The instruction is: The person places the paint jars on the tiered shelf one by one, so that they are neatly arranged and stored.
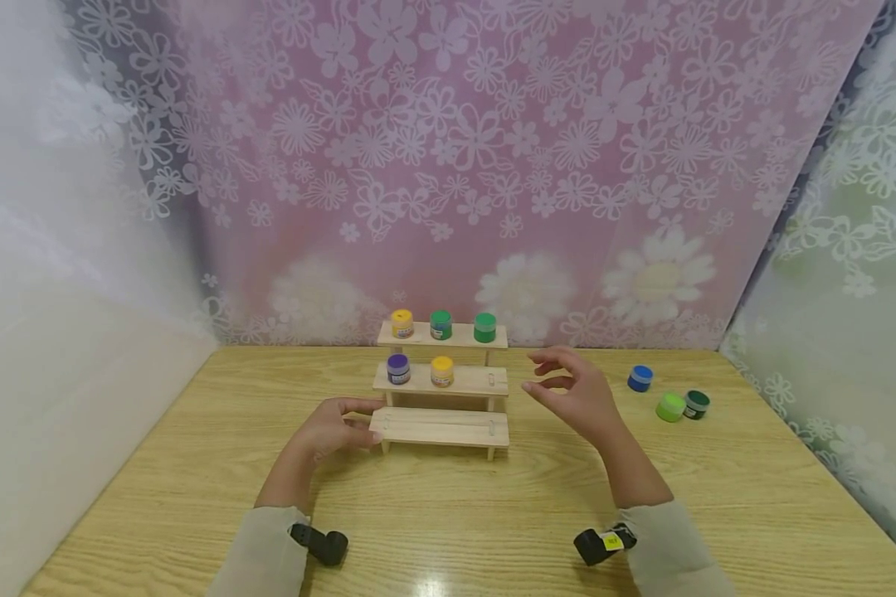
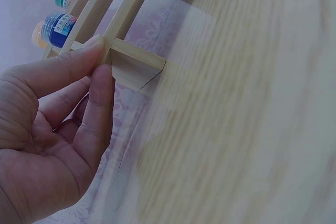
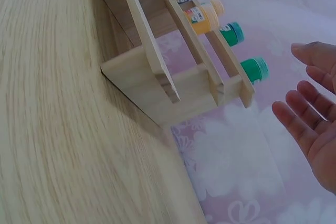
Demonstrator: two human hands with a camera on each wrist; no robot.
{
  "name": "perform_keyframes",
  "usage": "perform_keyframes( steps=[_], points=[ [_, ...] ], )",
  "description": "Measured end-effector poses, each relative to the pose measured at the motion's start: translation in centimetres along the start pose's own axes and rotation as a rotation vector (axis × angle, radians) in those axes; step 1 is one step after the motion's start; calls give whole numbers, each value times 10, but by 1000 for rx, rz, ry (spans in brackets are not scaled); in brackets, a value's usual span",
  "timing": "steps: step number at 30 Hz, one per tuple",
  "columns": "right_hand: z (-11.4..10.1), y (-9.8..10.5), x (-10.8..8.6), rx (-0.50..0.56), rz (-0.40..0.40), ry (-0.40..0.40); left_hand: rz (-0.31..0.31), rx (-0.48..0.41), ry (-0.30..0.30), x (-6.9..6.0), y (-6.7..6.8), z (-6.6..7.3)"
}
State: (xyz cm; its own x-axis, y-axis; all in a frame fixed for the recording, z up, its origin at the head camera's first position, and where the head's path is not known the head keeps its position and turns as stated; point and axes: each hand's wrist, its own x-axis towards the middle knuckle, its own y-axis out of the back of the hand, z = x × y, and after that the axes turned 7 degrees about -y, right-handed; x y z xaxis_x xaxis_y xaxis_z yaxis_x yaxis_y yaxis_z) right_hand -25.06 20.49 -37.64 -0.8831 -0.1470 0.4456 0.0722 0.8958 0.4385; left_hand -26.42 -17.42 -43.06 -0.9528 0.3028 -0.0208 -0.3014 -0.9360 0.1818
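A three-tier wooden rack (image 1: pixel 440 434) stands on the table. Its top tier carries a yellow jar (image 1: pixel 402 324) and two green jars (image 1: pixel 484 327); the middle tier has a purple jar (image 1: pixel 398 369) and a yellow jar (image 1: pixel 442 372) at its left and centre. The left hand (image 1: pixel 341 429) pinches the left end of the bottom tier between thumb and fingers, as the left wrist view shows with the left hand (image 2: pixel 63 114). Right of the rack, the right hand (image 1: pixel 578 396) is raised with fingers apart, holding nothing; the right wrist view shows the right hand (image 3: pixel 315 114) away from the rack.
On the table's right side are a blue jar (image 1: pixel 640 379), a light green jar (image 1: pixel 670 407) and a dark green jar (image 1: pixel 697 405), the two green ones close together. A flowered pink curtain (image 1: pixel 448 166) hangs behind the wooden table (image 1: pixel 448 514), with pale curtains at both sides.
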Motion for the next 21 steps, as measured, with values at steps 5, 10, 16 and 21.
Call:
perform_keyframes(
  steps=[5, 10, 16, 21],
  points=[
    [3, 14, -4, -23, -26, -51, -4, -7, 4, 0, 0, 1],
    [5, 27, -9, -1, -29, -74, -17, -11, 2, 0, 0, 0],
    [12, 39, -15, 1, -9, -68, -25, -20, -3, 0, 0, 0],
    [19, 49, -20, 4, 11, -51, -19, -15, -3, 0, 0, -1]
  ],
)
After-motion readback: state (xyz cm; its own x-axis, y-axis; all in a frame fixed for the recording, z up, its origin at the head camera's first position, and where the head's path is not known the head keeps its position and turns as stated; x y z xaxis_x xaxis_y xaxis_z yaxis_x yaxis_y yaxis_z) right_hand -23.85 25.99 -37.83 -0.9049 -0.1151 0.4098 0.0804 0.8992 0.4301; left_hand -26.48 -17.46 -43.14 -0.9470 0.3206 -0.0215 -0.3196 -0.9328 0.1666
